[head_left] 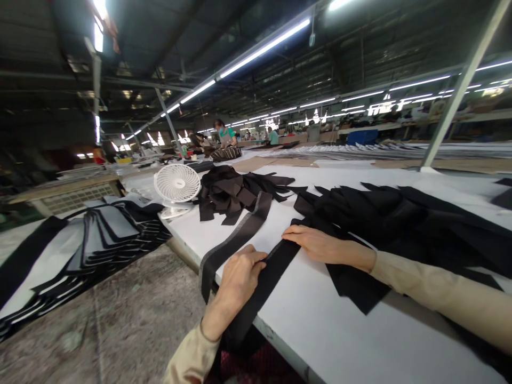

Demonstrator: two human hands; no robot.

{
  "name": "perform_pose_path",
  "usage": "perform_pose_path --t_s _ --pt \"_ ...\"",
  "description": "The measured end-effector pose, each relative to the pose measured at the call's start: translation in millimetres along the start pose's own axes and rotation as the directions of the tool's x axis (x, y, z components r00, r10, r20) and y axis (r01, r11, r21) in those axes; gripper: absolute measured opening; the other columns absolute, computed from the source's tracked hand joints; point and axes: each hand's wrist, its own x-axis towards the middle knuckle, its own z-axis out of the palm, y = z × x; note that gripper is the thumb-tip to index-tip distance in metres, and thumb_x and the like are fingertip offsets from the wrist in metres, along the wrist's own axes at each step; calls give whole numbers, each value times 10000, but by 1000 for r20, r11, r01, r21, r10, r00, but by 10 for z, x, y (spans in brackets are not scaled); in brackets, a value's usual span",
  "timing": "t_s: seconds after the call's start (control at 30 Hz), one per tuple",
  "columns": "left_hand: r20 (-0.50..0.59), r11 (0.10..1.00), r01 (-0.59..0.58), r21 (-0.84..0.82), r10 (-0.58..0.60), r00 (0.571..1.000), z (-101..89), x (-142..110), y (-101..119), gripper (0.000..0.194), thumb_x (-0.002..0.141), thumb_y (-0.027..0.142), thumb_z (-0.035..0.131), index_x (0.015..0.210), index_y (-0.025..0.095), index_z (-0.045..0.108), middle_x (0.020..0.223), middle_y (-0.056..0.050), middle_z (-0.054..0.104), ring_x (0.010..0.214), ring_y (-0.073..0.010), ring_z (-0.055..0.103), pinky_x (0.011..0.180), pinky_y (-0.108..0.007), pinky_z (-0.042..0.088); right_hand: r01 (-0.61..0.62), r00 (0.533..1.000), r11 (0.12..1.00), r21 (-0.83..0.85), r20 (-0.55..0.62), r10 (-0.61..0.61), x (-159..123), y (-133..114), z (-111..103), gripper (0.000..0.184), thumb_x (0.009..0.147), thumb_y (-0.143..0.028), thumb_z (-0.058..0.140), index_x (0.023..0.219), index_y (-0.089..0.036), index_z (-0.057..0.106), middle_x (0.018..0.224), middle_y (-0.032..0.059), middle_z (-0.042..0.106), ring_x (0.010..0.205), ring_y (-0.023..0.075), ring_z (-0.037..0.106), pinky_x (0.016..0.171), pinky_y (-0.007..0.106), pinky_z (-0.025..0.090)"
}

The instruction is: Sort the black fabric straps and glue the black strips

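A black fabric strip [266, 282] runs across the white table's edge and hangs down over its front. My left hand [241, 277] pinches the strip's left edge near the table edge, thumb and fingers together. Farther up the same strip, my right hand [316, 244] is closed on its far end, fingertips pressed together at the edge. Left of my hands lies a second, dark grey strip [242, 232], its near end drooping over the table edge. A large heap of black fabric pieces [384, 218] spreads beside and beneath my right forearm.
A smaller pile of dark fabric pieces [230, 189] lies beyond the grey strip, next to a white fan [177, 184]. Layered black-and-white fabric [108, 234] covers a surface at left. A metal post [460, 96] rises at the right. A co-worker [226, 136] stands farther back.
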Motion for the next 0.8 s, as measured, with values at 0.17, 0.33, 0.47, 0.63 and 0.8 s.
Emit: perform_pose_path --t_s 0.17,0.33,0.47,0.63,0.8 --pt "-58 992 -70 109 77 995 50 -176 -34 312 918 186 430 1049 288 693 854 -4 579 781 -128 576 685 -227 425 57 988 986 -157 149 -34 5 -171 -109 723 745 75 334 1349 -288 493 1227 119 485 1076 227 506 946 413 444" --pt "-55 975 -93 204 106 993 54 -183 -28 342 934 184 382 1025 282 697 877 -13 574 802 -136 568 690 -235 420 158 972 958 -241 210 -107 7 -280 -245 664 789 57 347 1349 -269 496 1268 142 492 1089 241 512 927 403 451" --pt "-29 965 -98 243 109 994 91 -51 43 346 926 161 373 997 254 699 881 -23 581 797 -142 575 682 -246 418 28 999 974 -226 -38 -37 20 -243 -186 605 755 72 339 1265 -157 570 1348 153 474 1208 267 461 1032 433 389" --pt "16 963 -114 244 113 993 163 234 148 289 916 185 416 983 237 692 903 -31 595 792 -151 588 664 -254 414 59 997 998 -22 -48 -60 12 -145 -19 549 786 37 335 1268 -133 537 1267 109 553 1195 190 496 1046 317 406" --pt "-30 999 17 39 -16 999 58 83 81 223 870 180 534 1033 230 677 860 -5 610 799 -147 593 683 -248 411 -23 999 999 -44 -32 21 -25 -7 35 547 788 43 309 1257 -110 546 1261 131 523 1153 207 511 1024 347 420"
